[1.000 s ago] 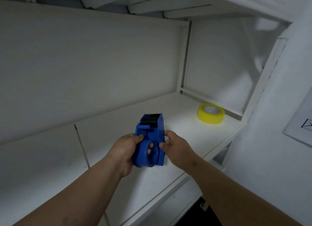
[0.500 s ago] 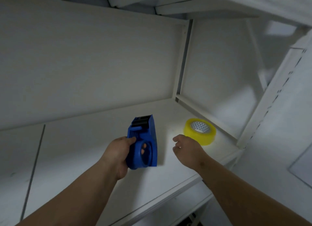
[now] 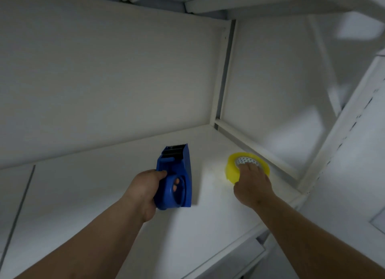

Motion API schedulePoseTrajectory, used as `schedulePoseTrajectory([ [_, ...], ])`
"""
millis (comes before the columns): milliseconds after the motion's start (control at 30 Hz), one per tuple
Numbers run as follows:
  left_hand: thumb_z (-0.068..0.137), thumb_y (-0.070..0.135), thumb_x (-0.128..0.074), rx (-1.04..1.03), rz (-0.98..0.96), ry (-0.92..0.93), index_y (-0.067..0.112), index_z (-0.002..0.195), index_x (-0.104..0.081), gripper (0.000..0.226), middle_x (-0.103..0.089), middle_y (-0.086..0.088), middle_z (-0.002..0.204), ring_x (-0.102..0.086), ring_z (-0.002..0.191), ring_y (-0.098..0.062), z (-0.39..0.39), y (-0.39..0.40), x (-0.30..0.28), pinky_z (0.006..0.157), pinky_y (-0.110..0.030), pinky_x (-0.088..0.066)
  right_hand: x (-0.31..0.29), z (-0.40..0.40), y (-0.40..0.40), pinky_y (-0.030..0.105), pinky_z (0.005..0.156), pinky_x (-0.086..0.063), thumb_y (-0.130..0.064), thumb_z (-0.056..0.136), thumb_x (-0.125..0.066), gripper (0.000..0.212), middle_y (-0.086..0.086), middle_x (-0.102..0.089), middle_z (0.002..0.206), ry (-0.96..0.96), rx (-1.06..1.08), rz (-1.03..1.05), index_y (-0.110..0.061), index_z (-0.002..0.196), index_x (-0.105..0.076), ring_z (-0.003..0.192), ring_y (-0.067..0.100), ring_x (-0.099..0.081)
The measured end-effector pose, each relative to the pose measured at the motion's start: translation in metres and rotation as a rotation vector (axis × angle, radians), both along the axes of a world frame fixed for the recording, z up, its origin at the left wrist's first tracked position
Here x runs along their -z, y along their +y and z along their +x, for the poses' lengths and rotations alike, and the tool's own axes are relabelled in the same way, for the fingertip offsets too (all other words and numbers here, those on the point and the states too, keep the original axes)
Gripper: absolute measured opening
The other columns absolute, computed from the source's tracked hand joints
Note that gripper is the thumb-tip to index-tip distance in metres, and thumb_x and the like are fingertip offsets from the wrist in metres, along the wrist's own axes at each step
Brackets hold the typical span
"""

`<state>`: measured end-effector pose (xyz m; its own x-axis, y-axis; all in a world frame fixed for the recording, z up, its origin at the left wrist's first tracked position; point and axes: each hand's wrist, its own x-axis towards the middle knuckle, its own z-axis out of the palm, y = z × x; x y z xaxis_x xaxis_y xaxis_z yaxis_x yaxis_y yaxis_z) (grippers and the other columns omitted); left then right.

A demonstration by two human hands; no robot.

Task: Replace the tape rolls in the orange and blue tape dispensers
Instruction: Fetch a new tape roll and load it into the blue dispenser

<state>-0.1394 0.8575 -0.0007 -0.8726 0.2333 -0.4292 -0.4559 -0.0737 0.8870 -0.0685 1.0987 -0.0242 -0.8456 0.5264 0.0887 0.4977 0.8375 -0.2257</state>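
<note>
Reaching toward the right back corner of the white shelf point(image 3: 116, 195), a person's right hand point(image 3: 252, 185) lands on a yellow tape roll point(image 3: 232, 168) lying flat there; its fingers point(image 3: 249, 167) drape over the top, and whether they have closed on it cannot be told. The left hand point(image 3: 143, 191) grips the blue tape dispenser point(image 3: 177, 174) at mid-shelf, fingertips showing through its empty hub. A firm pinch across rim and core should lift the roll cleanly, while the dispenser stays steady, hub facing the roll.
</note>
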Motion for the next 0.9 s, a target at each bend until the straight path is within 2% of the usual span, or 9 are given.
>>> schedulePoseTrajectory([
  [133, 0.1, 0.011, -0.049, 0.004, -0.007, 0.003, 0.005, 0.096, -0.068, 0.02, -0.076, -0.01, 0.071, -0.068, 0.072, -0.03, -0.001, 0.002, 0.003, 0.066, -0.038, -0.055, 0.011, -0.005, 0.015, 0.045, 0.117, -0.018, -0.017, 0.082, -0.044, 0.064, 0.008, -0.036, 0.147, -0.131, 0.016, 0.029, -0.013, 0.144, -0.027, 0.139, 0.027, -0.026],
  [300, 0.1, 0.009, -0.049, -0.049, 0.004, -0.009, 0.006, 0.093, -0.068, 0.021, -0.077, -0.009, 0.068, -0.068, 0.074, -0.03, -0.006, 0.011, 0.004, 0.074, -0.042, -0.056, 0.014, -0.018, 0.036, 0.052, 0.117, -0.005, -0.026, 0.085, -0.041, 0.062, 0.005, -0.038, 0.146, -0.249, -0.027, 0.115, -0.018, 0.144, -0.026, 0.14, 0.024, -0.028],
  [433, 0.099, 0.011, -0.049, -0.099, 0.006, -0.036, 0.005, 0.095, -0.067, 0.02, -0.077, -0.01, 0.069, -0.068, 0.077, -0.032, 0.0, 0.022, 0.009, 0.08, -0.046, -0.056, 0.023, -0.021, 0.048, 0.053, 0.116, -0.008, -0.036, 0.088, -0.044, 0.061, 0.003, -0.041, 0.144, -0.261, -0.133, 0.235, -0.02, 0.144, -0.026, 0.136, 0.024, -0.034],
  [533, 0.099, 0.011, -0.049, -0.138, 0.016, -0.051, 0.005, 0.097, -0.067, 0.019, -0.077, -0.01, 0.069, -0.068, 0.075, -0.031, 0.007, 0.028, 0.013, 0.077, -0.045, -0.056, 0.024, -0.023, 0.056, 0.05, 0.116, -0.012, -0.037, 0.087, -0.047, 0.059, 0.0, -0.047, 0.14, -0.259, -0.174, 0.255, -0.023, 0.142, -0.03, 0.133, 0.023, -0.04],
  [633, 0.099, 0.011, -0.049, -0.184, 0.041, -0.066, 0.005, 0.096, -0.067, 0.02, -0.077, -0.01, 0.067, -0.068, 0.073, -0.03, 0.014, 0.03, 0.013, 0.07, -0.042, -0.056, 0.02, -0.024, 0.059, 0.041, 0.107, -0.028, -0.035, 0.084, -0.05, 0.049, -0.001, -0.058, 0.127, -0.203, -0.158, 0.258, -0.025, 0.131, -0.045, 0.122, 0.022, -0.052],
  [700, 0.099, 0.012, -0.049, -0.218, 0.058, -0.072, 0.004, 0.096, -0.067, 0.02, -0.076, -0.01, 0.066, -0.067, 0.072, -0.03, 0.018, 0.028, 0.013, 0.068, -0.041, -0.056, 0.016, -0.027, 0.058, 0.036, 0.101, -0.035, -0.036, 0.086, -0.051, 0.047, 0.002, -0.059, 0.127, -0.153, -0.137, 0.186, -0.023, 0.131, -0.047, 0.121, 0.023, -0.053],
  [800, 0.099, 0.012, -0.049, -0.276, 0.081, -0.081, 0.003, 0.095, -0.066, 0.02, -0.075, -0.012, 0.068, -0.066, 0.07, -0.031, 0.021, 0.024, 0.011, 0.063, -0.04, -0.054, 0.003, -0.033, 0.051, 0.038, 0.105, -0.034, -0.035, 0.09, -0.053, 0.054, 0.007, -0.048, 0.143, -0.038, -0.125, -0.12, -0.018, 0.139, -0.04, 0.131, 0.027, -0.044],
  [833, 0.099, 0.012, -0.048, -0.301, 0.094, -0.089, 0.003, 0.095, -0.066, 0.02, -0.074, -0.012, 0.07, -0.066, 0.069, -0.03, 0.021, 0.022, 0.01, 0.062, -0.039, -0.053, -0.003, -0.035, 0.046, 0.041, 0.104, -0.037, -0.032, 0.089, -0.056, 0.051, 0.01, -0.051, 0.139, 0.05, -0.124, -0.263, -0.016, 0.136, -0.045, 0.128, 0.029, -0.047],
  [900, 0.099, 0.011, -0.049, -0.353, 0.118, -0.103, 0.005, 0.096, -0.063, 0.016, -0.072, -0.014, 0.078, -0.066, 0.068, -0.03, 0.019, 0.017, 0.009, 0.06, -0.04, -0.053, -0.016, -0.039, 0.034, 0.045, 0.092, -0.049, -0.024, 0.087, -0.06, 0.034, 0.017, -0.063, 0.117, 0.21, -0.125, -0.576, -0.009, 0.118, -0.059, 0.109, 0.034, -0.06],
])
